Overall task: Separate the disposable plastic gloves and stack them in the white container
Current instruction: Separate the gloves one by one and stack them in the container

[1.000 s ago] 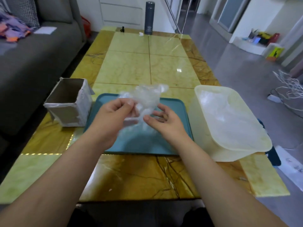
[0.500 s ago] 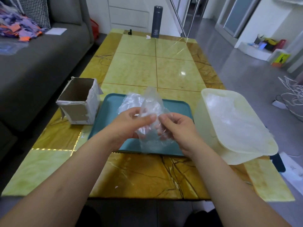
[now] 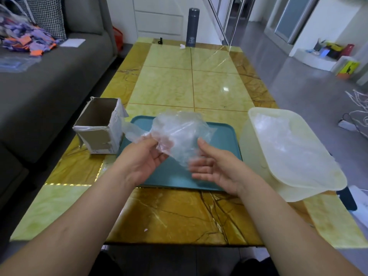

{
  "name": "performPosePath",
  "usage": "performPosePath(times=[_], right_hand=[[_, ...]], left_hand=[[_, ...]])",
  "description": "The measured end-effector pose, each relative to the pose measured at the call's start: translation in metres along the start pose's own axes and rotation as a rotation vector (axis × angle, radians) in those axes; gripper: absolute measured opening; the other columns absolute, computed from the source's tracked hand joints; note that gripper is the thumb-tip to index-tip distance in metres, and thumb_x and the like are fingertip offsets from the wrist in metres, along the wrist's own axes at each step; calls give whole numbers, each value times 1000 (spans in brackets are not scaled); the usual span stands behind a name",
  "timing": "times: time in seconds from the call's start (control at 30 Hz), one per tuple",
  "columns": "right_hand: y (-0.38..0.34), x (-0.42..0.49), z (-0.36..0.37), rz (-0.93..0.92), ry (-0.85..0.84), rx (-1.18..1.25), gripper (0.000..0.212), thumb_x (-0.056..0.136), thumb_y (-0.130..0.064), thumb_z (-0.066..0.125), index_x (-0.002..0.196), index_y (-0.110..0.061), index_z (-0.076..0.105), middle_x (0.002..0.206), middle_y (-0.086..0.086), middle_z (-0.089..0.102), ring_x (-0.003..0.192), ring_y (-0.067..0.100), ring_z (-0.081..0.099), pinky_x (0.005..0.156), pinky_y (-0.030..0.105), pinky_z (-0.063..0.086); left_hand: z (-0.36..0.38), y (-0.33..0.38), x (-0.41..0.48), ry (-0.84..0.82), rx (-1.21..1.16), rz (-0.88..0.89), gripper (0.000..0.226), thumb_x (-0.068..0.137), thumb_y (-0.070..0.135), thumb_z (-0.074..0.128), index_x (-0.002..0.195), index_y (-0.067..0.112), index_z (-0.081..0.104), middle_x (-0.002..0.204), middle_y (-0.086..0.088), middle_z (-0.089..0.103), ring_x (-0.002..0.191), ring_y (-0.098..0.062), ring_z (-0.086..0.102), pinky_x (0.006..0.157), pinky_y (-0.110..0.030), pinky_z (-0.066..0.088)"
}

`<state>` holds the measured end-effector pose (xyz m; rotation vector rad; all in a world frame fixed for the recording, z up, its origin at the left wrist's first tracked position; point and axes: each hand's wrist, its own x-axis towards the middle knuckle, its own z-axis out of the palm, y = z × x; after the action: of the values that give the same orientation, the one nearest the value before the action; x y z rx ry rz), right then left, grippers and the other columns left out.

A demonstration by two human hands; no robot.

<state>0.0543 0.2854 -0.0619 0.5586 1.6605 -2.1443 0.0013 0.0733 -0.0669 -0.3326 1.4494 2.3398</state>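
Observation:
A crumpled bunch of clear plastic gloves (image 3: 179, 134) hangs above the teal tray (image 3: 225, 136). My left hand (image 3: 145, 158) pinches the bunch at its left side, thumb and fingers closed on the film. My right hand (image 3: 215, 166) is palm up just under and to the right of the bunch, fingers spread and relaxed, its thumb near the film. The white container (image 3: 294, 188) stands at the right of the tray, tilted toward me, with clear gloves (image 3: 286, 144) lying inside it.
A torn cardboard box (image 3: 99, 128) stands open to the left of the tray. A dark flask (image 3: 192, 27) is at the table's far end. A grey sofa (image 3: 49, 80) runs along the left, and cables (image 3: 358, 108) lie on the floor at right.
My right hand let go of the bunch and opened palm up below it. My left hand lifted the gloves and spread them out to the left.

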Motion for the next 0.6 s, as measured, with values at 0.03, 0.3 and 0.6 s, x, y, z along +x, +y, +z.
performPosePath(times=[0.03, 0.3, 0.6], right_hand=[[2, 1, 2, -4, -41, 16, 63, 80, -45, 81, 121, 0, 68, 110, 20, 76, 99, 32, 73, 95, 50, 60], [-5, 1, -1, -310, 72, -83, 9, 94, 4, 69, 91, -5, 69, 80, 13, 75, 78, 31, 70, 76, 45, 61], [-22, -30, -4, -250, -359, -558, 20, 81, -12, 87, 100, -8, 82, 90, 21, 75, 81, 27, 64, 76, 37, 52]], left_hand=[[1, -4, -3, -10, -11, -6, 27, 102, 7, 59, 129, 7, 67, 120, -13, 76, 101, -23, 74, 91, -36, 59], [-19, 6, -21, 245, 575, 261, 62, 87, 24, 82, 143, 22, 55, 144, -1, 60, 128, -21, 61, 108, -42, 51], [14, 21, -55, -515, 995, 238, 44, 80, 27, 91, 121, 27, 74, 107, 0, 79, 106, -18, 74, 100, -42, 57]])
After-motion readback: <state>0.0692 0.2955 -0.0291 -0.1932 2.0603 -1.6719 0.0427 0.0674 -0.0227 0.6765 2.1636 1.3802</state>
